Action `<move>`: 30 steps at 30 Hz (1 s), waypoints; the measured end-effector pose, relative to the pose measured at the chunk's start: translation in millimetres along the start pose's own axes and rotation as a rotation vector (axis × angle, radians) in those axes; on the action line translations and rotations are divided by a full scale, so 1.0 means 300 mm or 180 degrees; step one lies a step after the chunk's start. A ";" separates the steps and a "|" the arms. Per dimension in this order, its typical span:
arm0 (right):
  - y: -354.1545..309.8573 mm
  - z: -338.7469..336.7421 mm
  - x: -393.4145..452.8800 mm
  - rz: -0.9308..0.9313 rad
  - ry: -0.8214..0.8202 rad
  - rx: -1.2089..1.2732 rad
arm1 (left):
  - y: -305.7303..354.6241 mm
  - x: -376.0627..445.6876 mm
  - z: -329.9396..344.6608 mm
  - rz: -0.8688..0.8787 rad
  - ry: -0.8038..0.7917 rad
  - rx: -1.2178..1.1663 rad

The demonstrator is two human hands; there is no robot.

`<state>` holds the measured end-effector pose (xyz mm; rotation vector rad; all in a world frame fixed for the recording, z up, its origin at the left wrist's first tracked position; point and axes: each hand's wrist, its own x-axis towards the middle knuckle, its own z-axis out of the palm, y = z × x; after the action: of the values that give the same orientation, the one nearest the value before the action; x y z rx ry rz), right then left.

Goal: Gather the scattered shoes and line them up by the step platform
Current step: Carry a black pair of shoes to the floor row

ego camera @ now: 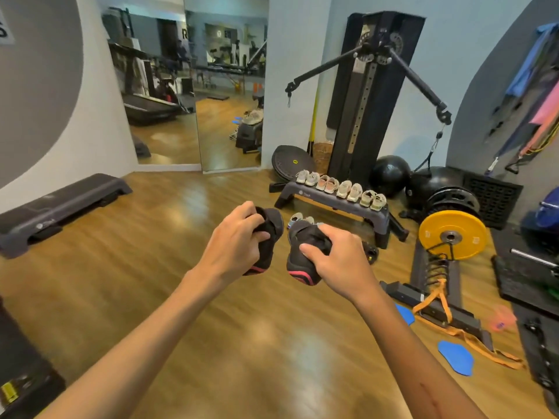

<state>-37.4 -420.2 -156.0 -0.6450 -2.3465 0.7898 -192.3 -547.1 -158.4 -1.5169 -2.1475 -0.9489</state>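
Wood floor [211,297]; pale shoes [341,189] fill step platform [335,207] top

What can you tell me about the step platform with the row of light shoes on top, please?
The step platform is a long, low, dark grey bench that looks like moulded plastic, with a small round logo on its front face and black feet at both ends. It stands level on the wooden floor in front of the black cable machine. Eight light shoes sit side by side along its top. More shoes lie on the floor by its front, partly hidden behind the hands. No hand touches it.
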 end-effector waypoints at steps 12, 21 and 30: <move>0.324 0.299 0.888 0.0383 0.0077 -0.0231 | -0.565 0.736 0.493 0.0164 -0.0401 -0.0378; 0.663 0.475 1.462 0.0868 -0.0065 -0.0078 | -0.941 1.253 0.935 0.0055 -0.1081 -0.0761; 1.189 0.654 2.028 0.1324 -0.0886 0.0302 | -1.255 1.734 1.461 -0.0735 -0.2211 -0.0822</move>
<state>-510.5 119.5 -299.9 -1.0600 -2.4312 1.2351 -689.9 39.2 -272.1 -1.9725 -2.8144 -0.8808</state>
